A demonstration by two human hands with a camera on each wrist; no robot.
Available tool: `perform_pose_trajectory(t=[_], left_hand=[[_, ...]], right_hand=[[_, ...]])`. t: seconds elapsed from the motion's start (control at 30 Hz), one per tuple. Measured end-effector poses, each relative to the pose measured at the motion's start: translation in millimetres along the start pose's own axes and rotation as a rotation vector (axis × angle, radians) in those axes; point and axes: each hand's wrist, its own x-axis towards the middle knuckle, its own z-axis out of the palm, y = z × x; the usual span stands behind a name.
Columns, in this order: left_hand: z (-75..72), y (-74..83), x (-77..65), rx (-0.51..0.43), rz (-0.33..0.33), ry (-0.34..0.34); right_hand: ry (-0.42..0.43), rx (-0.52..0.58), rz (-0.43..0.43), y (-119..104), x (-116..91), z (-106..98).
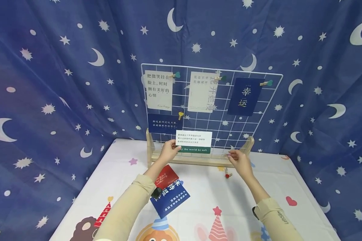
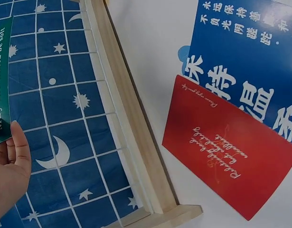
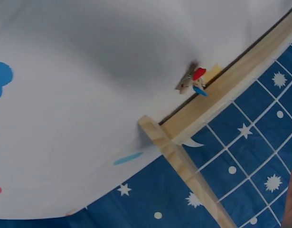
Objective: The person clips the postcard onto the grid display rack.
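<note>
My left hand (image 1: 169,151) pinches the lower left edge of a white and green card (image 1: 194,138), held before the lower part of a white wire grid (image 1: 223,125). Green lettering on that card (image 2: 2,85) shows in the left wrist view. My right hand (image 1: 240,162) is at the lower right of the grid, thumb and fingertips pinching a small purplish clip, mostly hidden by the fingers. Wooden clothespins, one with a green heart (image 1: 177,75) and one with a yellow heart (image 1: 181,114), fasten several cards to the grid, among them a dark blue card (image 1: 166,124).
The grid stands in a wooden base (image 1: 196,161). Below it, a red card (image 1: 167,176) overlaps a blue card (image 1: 170,201) on the patterned white tablecloth (image 1: 211,190). Loose clothespins (image 3: 186,80) lie by the base. A blue curtain (image 1: 78,83) hangs behind.
</note>
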Motion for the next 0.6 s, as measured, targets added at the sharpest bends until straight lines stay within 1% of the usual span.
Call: perform_pose_trajectory(t=[0.17, 0.27, 0.43, 0.6], left_hand=[[3.9, 5.0, 6.0, 0.002, 0.027, -0.012], [5.4, 7.9, 8.8, 0.003, 0.019, -0.022], [8.6, 12.6, 11.1, 0.003, 0.022, -0.022], [12.2, 14.9, 12.5, -0.005, 0.022, -0.021]], right_hand=[[-0.021, -0.004, -0.02, -5, 5, -4], [-0.038, -0.013, -0.046, -6, 8, -5], [-0.03, 0.017, -0.071, -8, 14, -8], [-0.038, 0.011, -0.048, -12, 20, -13]])
